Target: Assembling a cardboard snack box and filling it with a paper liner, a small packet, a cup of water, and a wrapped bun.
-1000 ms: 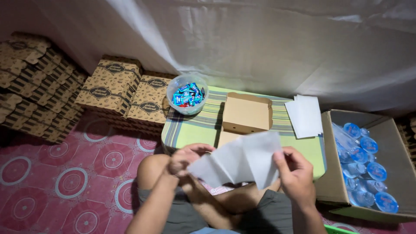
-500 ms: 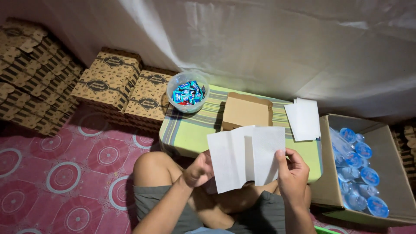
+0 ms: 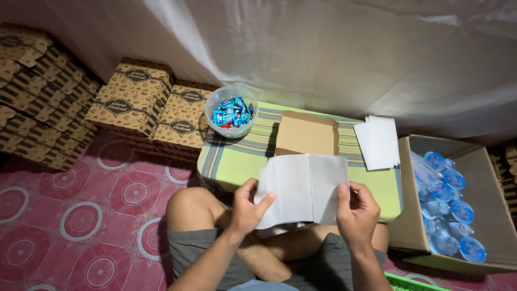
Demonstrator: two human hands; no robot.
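Two bare hands hold up a white sheet of paper [image 3: 304, 186] over the lap of a person seated cross-legged on a red patterned floor [image 3: 81, 215]: the left hand [image 3: 247, 207] is clamped on the sheet's left edge, thumb in front and fingers behind, while the right hand [image 3: 356, 210] pinches its lower right edge in the same way. The sheet shows vertical folds and hangs just in front of the near side of a low table covered in a green striped cloth [image 3: 242, 159]. On that table, behind the sheet, lies a closed plain brown cardboard box [image 3: 307, 134]; to its left stands a clear plastic bowl [image 3: 231, 110] filled with small blue-wrapped sweets, and to its right rests a loose stack of white sheets [image 3: 378, 141] near the far right corner. Beside the table, at the person's right, an open carton [image 3: 484, 215] holds sealed plastic water cups with blue lids [image 3: 447, 205]. At the left, stacks of printed brown boxes [image 3: 129, 99] line a wall hung with white sheeting [image 3: 323, 54]. A green crate edge [image 3: 414, 283] shows at the bottom.
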